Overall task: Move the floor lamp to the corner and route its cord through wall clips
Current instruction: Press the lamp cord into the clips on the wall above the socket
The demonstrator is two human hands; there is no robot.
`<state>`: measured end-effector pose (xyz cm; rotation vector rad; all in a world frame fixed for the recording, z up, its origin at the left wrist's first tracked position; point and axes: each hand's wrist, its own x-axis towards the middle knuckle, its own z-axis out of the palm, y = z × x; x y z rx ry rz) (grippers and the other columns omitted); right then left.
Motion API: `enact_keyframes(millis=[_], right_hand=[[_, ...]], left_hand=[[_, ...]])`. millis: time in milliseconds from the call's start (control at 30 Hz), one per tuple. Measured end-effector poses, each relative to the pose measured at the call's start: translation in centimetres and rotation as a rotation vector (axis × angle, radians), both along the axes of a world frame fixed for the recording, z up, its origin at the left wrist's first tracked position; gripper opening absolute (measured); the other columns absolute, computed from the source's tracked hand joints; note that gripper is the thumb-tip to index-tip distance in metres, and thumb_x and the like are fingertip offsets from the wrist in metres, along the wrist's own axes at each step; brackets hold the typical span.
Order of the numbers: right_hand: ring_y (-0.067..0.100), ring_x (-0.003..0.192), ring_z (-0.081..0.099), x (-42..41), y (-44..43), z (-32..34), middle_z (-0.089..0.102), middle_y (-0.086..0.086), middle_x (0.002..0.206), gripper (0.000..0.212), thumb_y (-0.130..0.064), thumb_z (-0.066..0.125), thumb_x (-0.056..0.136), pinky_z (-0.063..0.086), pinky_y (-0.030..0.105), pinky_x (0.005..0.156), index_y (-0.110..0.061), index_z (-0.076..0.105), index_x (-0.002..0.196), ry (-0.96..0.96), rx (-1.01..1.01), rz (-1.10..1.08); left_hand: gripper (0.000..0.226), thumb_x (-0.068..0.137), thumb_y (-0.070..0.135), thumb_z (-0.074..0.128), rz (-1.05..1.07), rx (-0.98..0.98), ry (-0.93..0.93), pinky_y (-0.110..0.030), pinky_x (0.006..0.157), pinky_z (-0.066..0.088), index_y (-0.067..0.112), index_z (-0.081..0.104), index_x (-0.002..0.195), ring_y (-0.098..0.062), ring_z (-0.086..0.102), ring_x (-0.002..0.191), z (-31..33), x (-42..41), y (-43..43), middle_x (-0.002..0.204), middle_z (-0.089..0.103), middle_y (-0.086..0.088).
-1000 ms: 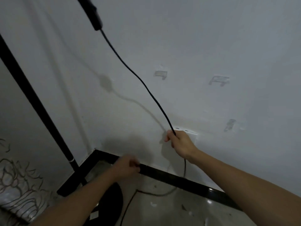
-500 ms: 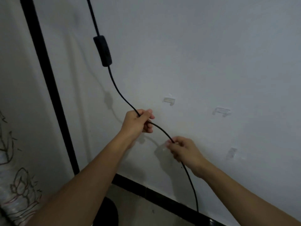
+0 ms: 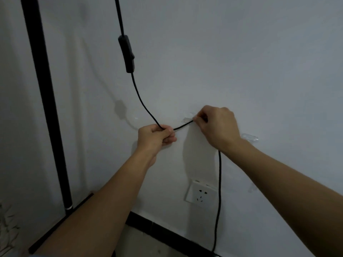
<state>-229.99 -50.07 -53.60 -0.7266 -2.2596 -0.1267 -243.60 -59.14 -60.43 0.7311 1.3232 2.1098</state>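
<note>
The black lamp pole stands in the corner at the left. Its black cord hangs down the white wall past an inline switch. My left hand is shut on the cord. My right hand pinches the cord at a clear wall clip, pressing it against the clip. Below my right hand the cord drops to the floor. A second clear clip shows just right of my right wrist, and a third lies lower right, partly hidden by my forearm.
A white wall socket sits below my right hand, left of the hanging cord. Black skirting runs along the foot of the wall. A patterned fabric shows at the lower left edge.
Both hands rose with the cord; my right hand moved up and right from below the clips to the left clip. My left hand followed to just left of it.
</note>
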Motion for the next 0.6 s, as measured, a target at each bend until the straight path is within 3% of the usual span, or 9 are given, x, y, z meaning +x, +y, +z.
enact_keyframes(millis=[133, 267, 433, 533, 600], right_hand=[[0.034, 0.076, 0.064, 0.8, 0.2, -1.2, 0.072, 0.011, 0.076, 0.025, -0.035, 0.058, 0.093, 0.053, 0.043, 0.072, -0.012, 0.068, 0.091, 0.059, -0.033, 0.004], [0.031, 0.074, 0.067, 1.3, 0.0, -3.5, 0.074, 0.008, 0.08, 0.017, -0.025, 0.057, 0.094, 0.055, 0.043, 0.072, -0.012, 0.068, 0.097, 0.113, -0.113, 0.056], [0.013, 0.057, 0.068, 1.8, -0.4, -6.1, 0.071, -0.004, 0.07, 0.004, -0.017, 0.062, 0.091, 0.059, 0.037, 0.066, -0.02, 0.065, 0.093, 0.315, -0.465, 0.143], [0.018, 0.055, 0.068, 3.3, -0.5, -8.7, 0.071, 0.004, 0.064, 0.003, -0.015, 0.065, 0.091, 0.059, 0.037, 0.061, -0.014, 0.066, 0.088, 0.423, -0.681, 0.212], [0.019, 0.055, 0.068, 4.9, -0.7, -10.7, 0.071, 0.007, 0.062, 0.011, -0.021, 0.063, 0.092, 0.054, 0.028, 0.054, -0.012, 0.066, 0.088, 0.474, -0.793, 0.214]], left_hand=[[0.017, 0.087, -0.004, 0.061, 0.034, 0.053, -0.041, -0.02, 0.057, 0.058, 0.006, 0.061, 0.073, -0.009, 0.065, 0.042, 0.7, 0.0, 0.5, 0.068, 0.064, -0.012], [0.017, 0.087, -0.003, 0.06, 0.047, 0.076, -0.071, -0.021, 0.061, 0.059, 0.007, 0.062, 0.074, -0.008, 0.066, 0.044, 0.9, 0.1, 0.8, 0.067, 0.065, -0.011], [0.015, 0.087, -0.002, 0.061, 0.052, 0.099, -0.052, -0.023, 0.065, 0.059, 0.007, 0.062, 0.075, -0.009, 0.067, 0.047, 1.5, 0.0, 0.7, 0.067, 0.066, -0.01], [0.016, 0.087, -0.001, 0.062, 0.06, 0.106, -0.042, -0.021, 0.06, 0.058, 0.009, 0.062, 0.074, -0.01, 0.067, 0.047, 1.7, 0.0, 0.5, 0.061, 0.067, -0.005], [0.015, 0.087, 0.002, 0.062, 0.067, 0.093, -0.063, -0.022, 0.058, 0.058, 0.01, 0.062, 0.074, -0.011, 0.067, 0.046, 1.7, 0.1, 0.5, 0.059, 0.067, -0.003]])
